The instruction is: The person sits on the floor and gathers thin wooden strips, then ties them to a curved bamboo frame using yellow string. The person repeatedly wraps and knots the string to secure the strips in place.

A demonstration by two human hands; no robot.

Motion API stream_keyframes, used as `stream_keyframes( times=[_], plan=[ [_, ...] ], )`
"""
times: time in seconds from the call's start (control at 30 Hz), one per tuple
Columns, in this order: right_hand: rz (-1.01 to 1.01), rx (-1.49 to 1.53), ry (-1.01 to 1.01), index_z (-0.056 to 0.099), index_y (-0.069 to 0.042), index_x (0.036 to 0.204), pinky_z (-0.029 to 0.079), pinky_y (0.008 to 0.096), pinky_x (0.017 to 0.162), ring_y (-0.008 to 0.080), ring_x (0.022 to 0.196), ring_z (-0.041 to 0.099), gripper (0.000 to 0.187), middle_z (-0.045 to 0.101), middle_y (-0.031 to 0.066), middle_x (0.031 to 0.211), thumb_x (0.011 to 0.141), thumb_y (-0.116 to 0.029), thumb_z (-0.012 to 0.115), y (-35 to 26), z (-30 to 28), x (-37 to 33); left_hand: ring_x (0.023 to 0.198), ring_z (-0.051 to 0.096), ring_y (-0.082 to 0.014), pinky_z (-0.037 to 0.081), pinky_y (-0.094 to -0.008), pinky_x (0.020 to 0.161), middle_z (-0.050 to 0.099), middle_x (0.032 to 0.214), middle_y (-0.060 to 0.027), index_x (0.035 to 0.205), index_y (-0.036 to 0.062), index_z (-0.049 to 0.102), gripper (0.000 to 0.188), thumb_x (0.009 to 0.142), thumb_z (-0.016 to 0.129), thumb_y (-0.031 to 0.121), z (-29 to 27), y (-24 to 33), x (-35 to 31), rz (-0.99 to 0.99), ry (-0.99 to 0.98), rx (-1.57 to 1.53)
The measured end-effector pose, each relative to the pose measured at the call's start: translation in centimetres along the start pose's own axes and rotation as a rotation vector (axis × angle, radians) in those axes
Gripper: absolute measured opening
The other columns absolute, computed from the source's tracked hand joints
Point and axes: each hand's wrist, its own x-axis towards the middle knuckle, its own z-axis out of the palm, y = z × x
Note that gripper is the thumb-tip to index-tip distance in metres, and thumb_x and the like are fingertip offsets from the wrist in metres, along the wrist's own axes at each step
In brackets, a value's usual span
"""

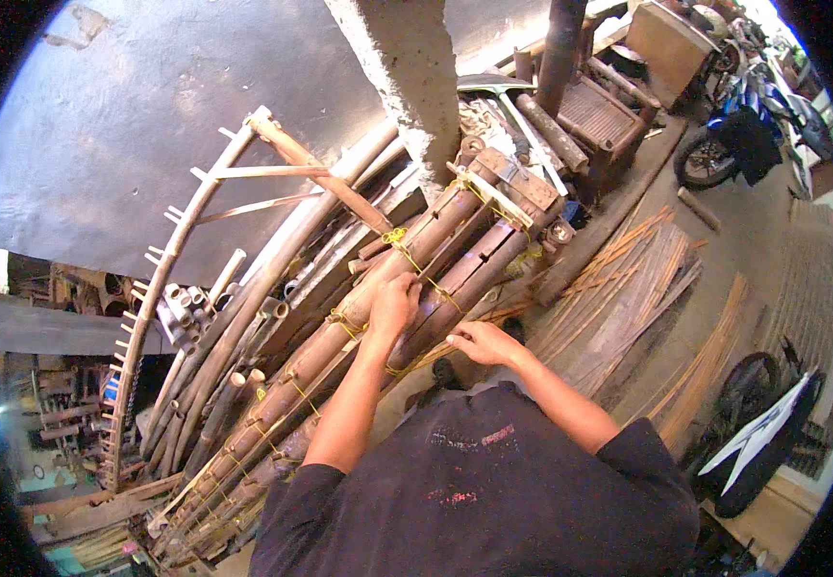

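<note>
Two thick brown poles that look like bamboo lie side by side on a slant, the upper pole (434, 231) and the lower pole (464, 287). Yellow cord (347, 325) is tied round them at several places. My left hand (393, 303) rests on the upper pole, its fingers curled at the inner edge by the gap; whatever they grip is hidden. Beside the lower pole, my right hand (486, 343) has thumb and fingertips drawn together, and anything in them is too small to make out. A wooden block (517, 188) sits across the poles' far end.
A concrete post (402, 77) rises beyond the poles. To the left stand a curved pegged wooden frame (186, 221) and stacked poles (234, 337). Bamboo strips (628, 288) cover the floor at right, near a motorcycle (724, 154) and a white-and-black panel (760, 423).
</note>
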Motion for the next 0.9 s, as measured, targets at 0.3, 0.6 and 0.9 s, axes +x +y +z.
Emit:
stream_keyframes(
  times=[0.3, 0.6, 0.9],
  plan=[
    [0.063, 1.559, 0.607, 0.060, -0.007, 0.093, 0.050, 0.0317, 0.072, 0.0153, 0.077, 0.058, 0.025, 0.059, 0.0038, 0.083, 0.097, -0.030, 0.049, -2.5, -1.5, 5.0, 0.089, 0.064, -0.0381, 0.049, -0.0485, 0.080, 0.067, 0.086, -0.0205, 0.096, 0.0046, 0.064, 0.021, 0.086, 0.065, 0.023, 2.3, 2.4, 0.4, -0.288, -0.001, 0.048],
    [-0.278, -0.893, 0.391, 0.068, -0.009, 0.104, 0.046, 0.0433, 0.086, 0.0323, 0.101, 0.062, 0.057, 0.067, 0.0157, 0.098, 0.090, -0.060, 0.046, -11.7, -7.2, 17.3, 0.084, 0.060, -0.0462, 0.046, -0.0517, 0.072, 0.062, 0.084, -0.0292, 0.095, -0.0018, 0.063, 0.026, 0.093, 0.053, 0.022, 2.4, 0.1, 0.5, -0.100, -0.043, -0.067],
    [-0.423, -0.316, -0.628, 0.063, -0.002, 0.073, 0.048, 0.0466, 0.077, 0.0399, 0.075, 0.061, 0.033, 0.062, 0.0216, 0.073, 0.091, -0.028, 0.054, -11.8, -8.5, 1.4, 0.076, 0.061, -0.0447, 0.047, -0.0501, 0.065, 0.062, 0.076, -0.0256, 0.098, 0.0038, 0.063, 0.024, 0.096, 0.049, 0.024, 2.4, 0.2, -0.2, -0.097, 0.110, -0.012]
  ],
)
